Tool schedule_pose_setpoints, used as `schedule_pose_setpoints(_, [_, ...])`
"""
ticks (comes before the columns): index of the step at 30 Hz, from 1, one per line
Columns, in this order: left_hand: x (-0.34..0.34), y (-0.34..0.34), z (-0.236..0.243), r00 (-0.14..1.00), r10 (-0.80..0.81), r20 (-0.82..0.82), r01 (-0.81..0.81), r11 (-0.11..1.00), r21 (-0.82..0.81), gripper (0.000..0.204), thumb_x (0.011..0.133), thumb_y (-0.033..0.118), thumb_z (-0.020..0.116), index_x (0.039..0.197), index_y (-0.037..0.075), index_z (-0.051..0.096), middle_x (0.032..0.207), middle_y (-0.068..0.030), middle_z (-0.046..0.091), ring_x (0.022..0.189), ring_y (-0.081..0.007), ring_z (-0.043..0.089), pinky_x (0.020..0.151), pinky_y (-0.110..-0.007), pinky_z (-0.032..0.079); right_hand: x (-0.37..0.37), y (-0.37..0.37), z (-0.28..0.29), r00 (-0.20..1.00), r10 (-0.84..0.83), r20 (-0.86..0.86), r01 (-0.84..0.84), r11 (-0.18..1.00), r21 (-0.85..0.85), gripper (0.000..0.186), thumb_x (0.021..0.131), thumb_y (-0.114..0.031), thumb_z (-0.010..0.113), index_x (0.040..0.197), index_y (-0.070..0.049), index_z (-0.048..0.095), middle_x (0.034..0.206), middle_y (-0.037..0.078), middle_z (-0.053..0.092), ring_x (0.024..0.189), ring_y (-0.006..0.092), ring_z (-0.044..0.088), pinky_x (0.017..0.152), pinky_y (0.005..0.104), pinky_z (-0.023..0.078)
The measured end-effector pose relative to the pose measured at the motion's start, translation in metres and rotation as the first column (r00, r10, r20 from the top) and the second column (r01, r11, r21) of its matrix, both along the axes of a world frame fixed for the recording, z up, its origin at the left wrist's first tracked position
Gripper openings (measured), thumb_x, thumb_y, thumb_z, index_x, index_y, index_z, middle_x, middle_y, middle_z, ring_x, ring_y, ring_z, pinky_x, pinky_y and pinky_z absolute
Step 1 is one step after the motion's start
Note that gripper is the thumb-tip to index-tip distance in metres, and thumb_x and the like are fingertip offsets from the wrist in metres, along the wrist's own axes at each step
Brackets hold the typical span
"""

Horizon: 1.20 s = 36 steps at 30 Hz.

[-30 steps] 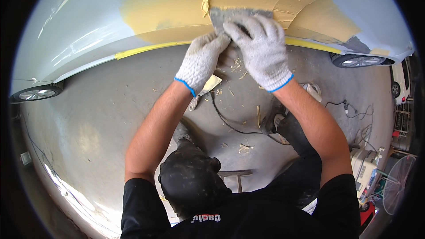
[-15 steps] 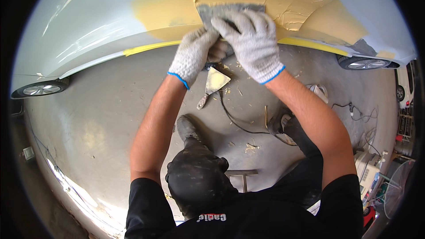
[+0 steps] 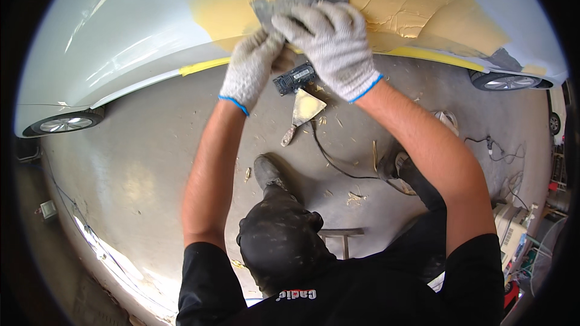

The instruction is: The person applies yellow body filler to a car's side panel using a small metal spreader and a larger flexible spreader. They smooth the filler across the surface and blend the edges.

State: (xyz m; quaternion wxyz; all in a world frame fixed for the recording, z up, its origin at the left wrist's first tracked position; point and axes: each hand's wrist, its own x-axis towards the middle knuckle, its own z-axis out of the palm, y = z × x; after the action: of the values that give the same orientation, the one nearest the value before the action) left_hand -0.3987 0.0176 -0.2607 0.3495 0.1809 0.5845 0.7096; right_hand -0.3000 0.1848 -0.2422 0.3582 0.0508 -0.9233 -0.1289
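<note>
A wide, flat grey putty spreader (image 3: 269, 9) lies with its upper edge on the yellow filler (image 3: 386, 0) coating a pale car's side panel. My right hand (image 3: 329, 42), in a white knit glove with a blue cuff, grips it from the right, fingers across its face. Also gloved, my left hand (image 3: 251, 69) pinches the spreader's lower left part, close against the right hand's fingertips; the exact grip is partly hidden. Below them on the floor lies a triangular putty board with a handle (image 3: 308, 107), carrying light yellow paste.
Yellow tape (image 3: 202, 65) runs along the car's lower edge. A black tool (image 3: 295, 78) with a cable (image 3: 329, 160) sits on the floor among shavings (image 3: 356, 198). The car's wheels (image 3: 66, 124) stand at both sides; assorted gear (image 3: 513, 229) is at the right.
Both hands and the spreader have shifted left and slightly up across the filler. The view has moved a little, and the black tool on the floor now shows more fully.
</note>
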Motion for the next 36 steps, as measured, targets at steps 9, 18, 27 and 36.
schedule_pose_setpoints(9, [0.015, -0.038, 0.033, 0.997, 0.024, -0.077, -0.022, 0.999, 0.028, 0.029, 0.11, 0.031, 0.063, 0.118, 0.004, 0.068, 0.092, -0.004, 0.074, 0.076, -0.0138, 0.067, 0.075, -0.029, 0.055, 0.012, -0.028, 0.032, 0.99, 0.097, -0.105, -0.106, 0.991, -0.082, 0.039, 0.088, -0.032, 0.066, 0.126, -0.029, 0.072, 0.124, -0.007, 0.061, 0.118, 0.0211, 0.055, 0.104, 0.0466, 0.044])
schedule_pose_setpoints(18, [0.001, -0.05, -0.047, 0.965, 0.068, 0.255, -0.069, 0.998, -0.003, 0.02, 0.111, 0.017, 0.053, 0.117, 0.001, 0.065, 0.089, -0.0075, 0.071, 0.072, -0.0174, 0.065, 0.069, -0.032, 0.054, -0.007, -0.049, -0.038, 0.992, 0.068, 0.103, -0.058, 0.993, -0.101, 0.041, 0.092, -0.03, 0.063, 0.133, -0.028, 0.069, 0.124, -0.006, 0.061, 0.117, 0.0188, 0.055, 0.105, 0.0439, 0.042])
schedule_pose_setpoints(27, [-0.036, -0.072, 0.029, 0.99, 0.103, -0.095, -0.091, 0.989, 0.119, 0.03, 0.11, 0.026, 0.059, 0.117, -0.001, 0.071, 0.091, -0.0086, 0.077, 0.077, -0.0159, 0.071, 0.074, -0.031, 0.059, -0.034, -0.066, 0.028, 0.994, 0.064, -0.092, -0.075, 0.99, -0.117, 0.04, 0.092, -0.034, 0.062, 0.13, -0.032, 0.072, 0.131, -0.008, 0.06, 0.123, 0.0196, 0.052, 0.106, 0.0469, 0.04])
schedule_pose_setpoints(36, [0.006, -0.09, -0.073, 0.993, 0.06, 0.101, -0.055, 0.997, -0.048, 0.024, 0.111, 0.021, 0.055, 0.119, 0.001, 0.066, 0.091, -0.0065, 0.072, 0.078, -0.0173, 0.067, 0.075, -0.032, 0.055, -0.001, -0.08, -0.061, 0.989, 0.105, 0.106, -0.081, 0.975, -0.205, 0.036, 0.088, -0.035, 0.066, 0.122, -0.022, 0.067, 0.123, -0.003, 0.059, 0.113, 0.0192, 0.054, 0.096, 0.0418, 0.044])
